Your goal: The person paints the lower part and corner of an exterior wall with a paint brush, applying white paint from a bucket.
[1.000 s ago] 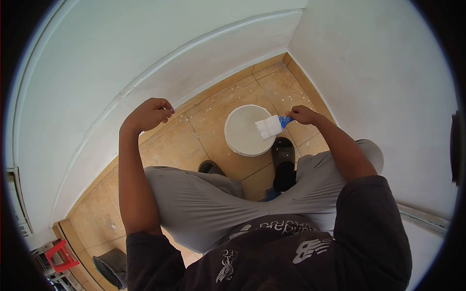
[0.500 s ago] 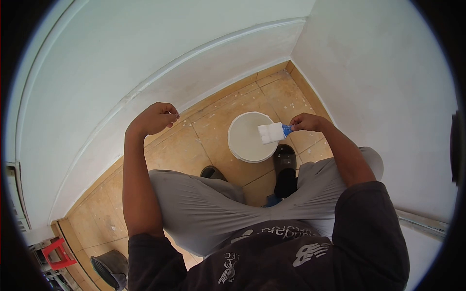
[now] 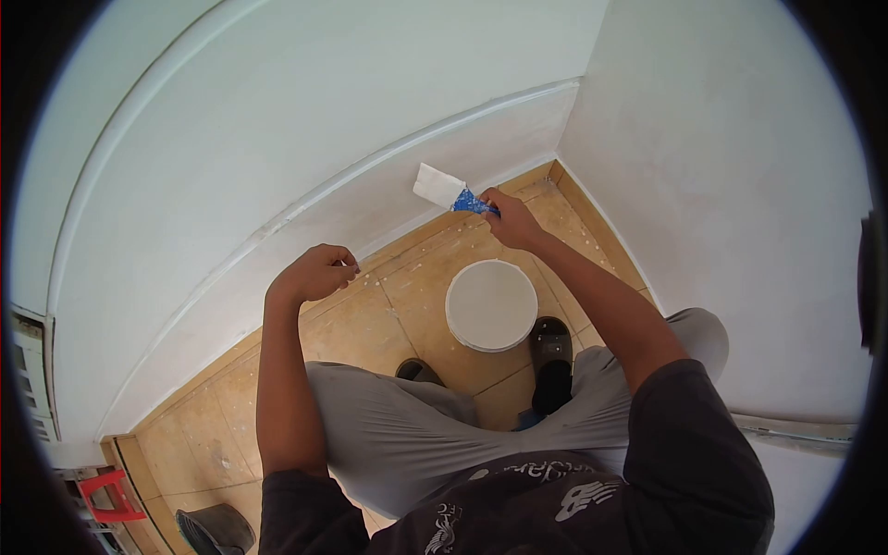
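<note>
A paintbrush [image 3: 440, 186] with a blue, paint-spotted handle and a wide white head is gripped by my right hand [image 3: 511, 222]. Its head points left and overlaps the lower strip of wall [image 3: 504, 129] beneath the moulding. Below the brush, a round white bucket [image 3: 491, 306] full of whitish liquid stands on the floor by my foot. My left hand [image 3: 317, 274] hangs near the base of the wall with its fingers curled in and nothing showing in them.
Tan floor tiles [image 3: 421, 296] are spotted with white. A tiled skirting [image 3: 573, 199] runs along both walls to the corner. My sandalled foot [image 3: 551, 340] is beside the bucket. A dark bucket [image 3: 217, 529] and a red plastic item [image 3: 111, 497] lie at lower left.
My right hand has carried the paintbrush from over the bucket up and left to the lower wall. My left hand has shifted slightly right and down as the view tilted.
</note>
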`<control>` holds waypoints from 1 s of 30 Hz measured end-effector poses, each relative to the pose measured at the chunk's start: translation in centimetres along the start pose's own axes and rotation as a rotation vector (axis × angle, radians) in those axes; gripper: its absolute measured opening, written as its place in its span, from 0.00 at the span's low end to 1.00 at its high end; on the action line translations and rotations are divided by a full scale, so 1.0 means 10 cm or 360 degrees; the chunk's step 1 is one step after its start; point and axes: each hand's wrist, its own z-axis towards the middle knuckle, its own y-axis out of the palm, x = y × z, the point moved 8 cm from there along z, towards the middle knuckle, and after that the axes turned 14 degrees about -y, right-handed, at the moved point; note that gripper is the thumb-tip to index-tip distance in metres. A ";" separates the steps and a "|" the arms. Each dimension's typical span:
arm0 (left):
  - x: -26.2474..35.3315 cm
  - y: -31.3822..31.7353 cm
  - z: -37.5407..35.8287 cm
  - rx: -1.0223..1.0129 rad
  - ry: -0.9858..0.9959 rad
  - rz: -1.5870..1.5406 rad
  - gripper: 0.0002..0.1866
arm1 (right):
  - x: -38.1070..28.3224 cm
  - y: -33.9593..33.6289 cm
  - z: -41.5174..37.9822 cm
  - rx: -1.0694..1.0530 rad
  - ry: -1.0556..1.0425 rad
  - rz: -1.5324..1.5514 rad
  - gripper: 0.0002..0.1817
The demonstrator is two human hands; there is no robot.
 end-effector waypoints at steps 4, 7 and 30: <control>-0.10 0.01 0.05 -0.0017 -0.0006 -0.0088 0.12 | -0.16 0.65 0.08 0.0183 -0.0267 -0.0268 0.12; -0.09 0.02 0.05 -0.0010 -0.0039 -0.0082 0.12 | -0.17 0.96 0.02 0.0300 -0.0069 -0.0199 0.12; -0.10 0.19 0.45 -0.0173 -0.0147 -0.0029 0.13 | 1.96 -1.06 -0.53 0.1101 0.0801 -0.0530 0.15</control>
